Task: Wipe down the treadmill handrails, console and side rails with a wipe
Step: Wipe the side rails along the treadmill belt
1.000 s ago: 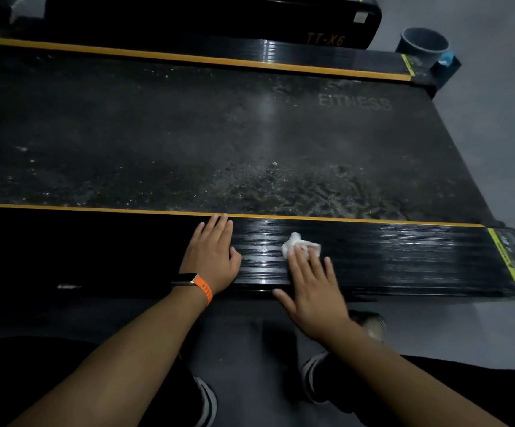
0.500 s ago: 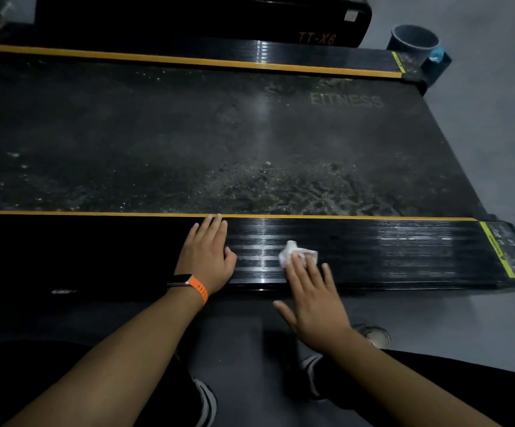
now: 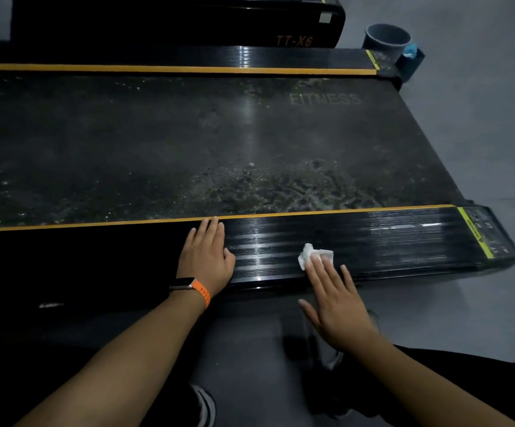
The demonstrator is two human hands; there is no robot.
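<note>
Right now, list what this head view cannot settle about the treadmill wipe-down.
1. The console and handrails: outside the head view, cut off by the frame edges.
2. The wipe: its near part is hidden under the right hand.
3. The near side rail: its left stretch is too dark to judge.
4. The bucket: contents too small and dim.

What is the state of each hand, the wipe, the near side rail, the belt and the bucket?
left hand: flat on the near side rail, fingers straight.
right hand: straight fingers press the wipe.
wipe: crumpled, on the rail.
near side rail: glossy, streaked near its right end.
belt: dusty, speckled.
bucket: upright on the floor.
</note>
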